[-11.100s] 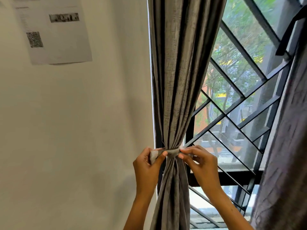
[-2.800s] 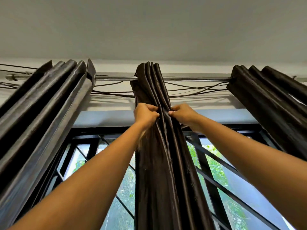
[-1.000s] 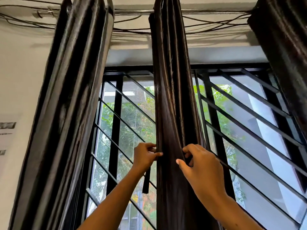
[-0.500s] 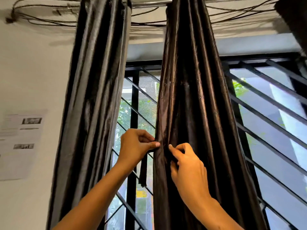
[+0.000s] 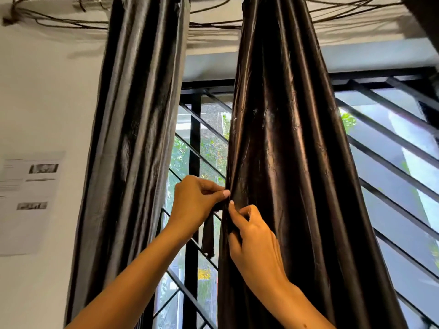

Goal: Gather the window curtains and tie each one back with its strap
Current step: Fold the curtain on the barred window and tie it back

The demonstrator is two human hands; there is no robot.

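At the middle curtain's (image 5: 292,162) left edge, my left hand (image 5: 194,205) pinches the dark strap (image 5: 209,236) — its end dangling — while my right hand (image 5: 251,243) grips the folds beside it.
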